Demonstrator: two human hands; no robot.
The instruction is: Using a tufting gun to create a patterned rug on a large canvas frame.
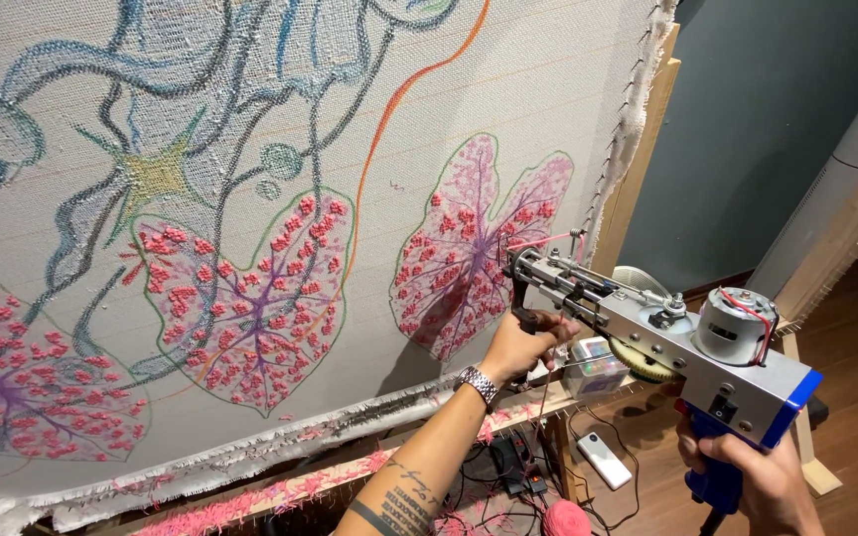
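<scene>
A metal tufting gun [652, 333] with a blue grip and a round motor points its needle at a pink leaf shape [474, 243] on the stretched grey cloth [508, 89]. My left hand [526, 342], with a metal watch at the wrist, is closed around the gun's black front handle. My right hand [757, 476] grips the blue rear handle low at the right. Pink yarn [548, 238] runs from the cloth into the gun's front. Two more leaf shapes [250, 298] with pink tufts lie further left.
The cloth hangs on a wooden frame [638, 159] whose post stands just behind the gun. Below lie a pink yarn ball [568, 518], black cables, a white box [603, 460] and a small clear box [596, 365]. A pale roll [826, 199] leans at the right on the wooden floor.
</scene>
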